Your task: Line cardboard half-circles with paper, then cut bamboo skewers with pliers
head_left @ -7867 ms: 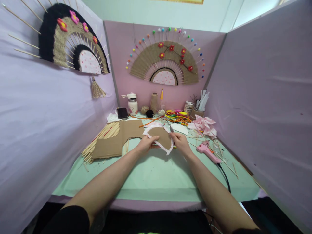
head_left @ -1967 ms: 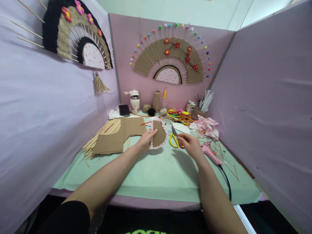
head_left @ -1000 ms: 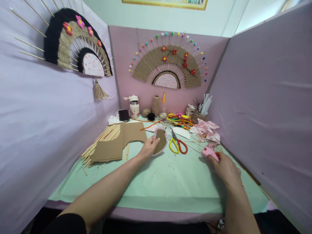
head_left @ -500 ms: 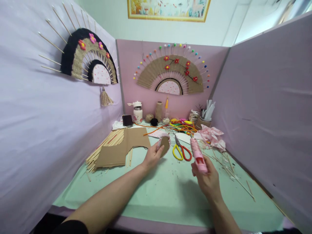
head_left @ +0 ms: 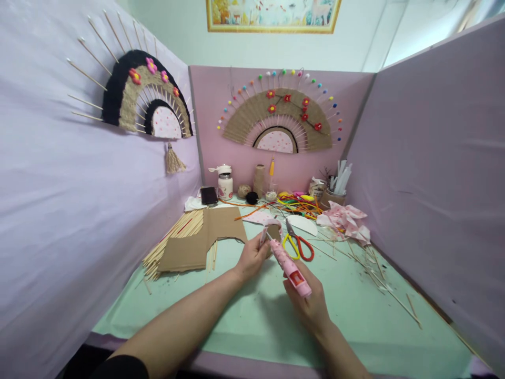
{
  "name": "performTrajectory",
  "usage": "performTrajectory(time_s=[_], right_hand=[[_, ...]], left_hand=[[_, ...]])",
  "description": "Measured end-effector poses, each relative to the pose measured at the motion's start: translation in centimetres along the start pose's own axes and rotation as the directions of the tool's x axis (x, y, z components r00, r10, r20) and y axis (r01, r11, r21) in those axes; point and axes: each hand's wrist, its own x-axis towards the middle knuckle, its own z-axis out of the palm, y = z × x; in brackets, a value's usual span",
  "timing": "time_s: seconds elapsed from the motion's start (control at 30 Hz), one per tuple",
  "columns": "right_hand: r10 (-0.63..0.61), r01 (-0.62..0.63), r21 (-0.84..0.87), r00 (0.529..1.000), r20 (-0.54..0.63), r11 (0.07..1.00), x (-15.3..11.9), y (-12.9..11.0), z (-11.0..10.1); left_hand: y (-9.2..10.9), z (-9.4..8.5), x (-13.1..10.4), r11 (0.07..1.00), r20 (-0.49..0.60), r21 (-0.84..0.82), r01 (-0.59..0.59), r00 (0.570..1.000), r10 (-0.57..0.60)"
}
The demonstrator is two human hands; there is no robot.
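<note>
My left hand (head_left: 252, 257) is closed on a small cardboard piece (head_left: 273, 231) with pink patterned covering folded around its edge. In my right hand (head_left: 310, 297) is a pink glue gun (head_left: 290, 266), its fingers wrapped round the handle. The gun's nozzle points up and left and is at the near side of the cardboard piece; whether it touches I cannot tell. Scissors (head_left: 303, 248) with one yellow and one red handle lie just right of the piece, partly behind the gun.
Cut cardboard (head_left: 183, 252) and thin wooden sticks (head_left: 173, 237) lie to the left. A white half-round piece (head_left: 302, 225), coloured pipe cleaners (head_left: 300, 202) and crumpled pink cloth (head_left: 343, 220) are farther back. Loose sticks (head_left: 394, 295) lie at right. Fans hang on the side and back walls.
My right hand has brought the glue gun leftward to the cardboard piece. My left hand still holds the piece, slightly lower and to the right in view.
</note>
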Motion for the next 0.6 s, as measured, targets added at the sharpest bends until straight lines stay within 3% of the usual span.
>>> performTrajectory(time_s=[0.2, 0.6], right_hand=[[-0.102, 0.096, -0.078, 0.992, -0.069, 0.992, 0.0, 0.6, -0.1], [-0.074, 0.065, -0.106, 0.994, -0.077, 0.992, -0.5, 1.5, 0.1]], left_hand=[[0.1, 0.2, -0.1, 0.999, 0.024, -0.023, 0.033, 0.999, -0.033], [0.5, 0.4, -0.3, 0.997, 0.049, -0.070, 0.025, 0.999, -0.022]])
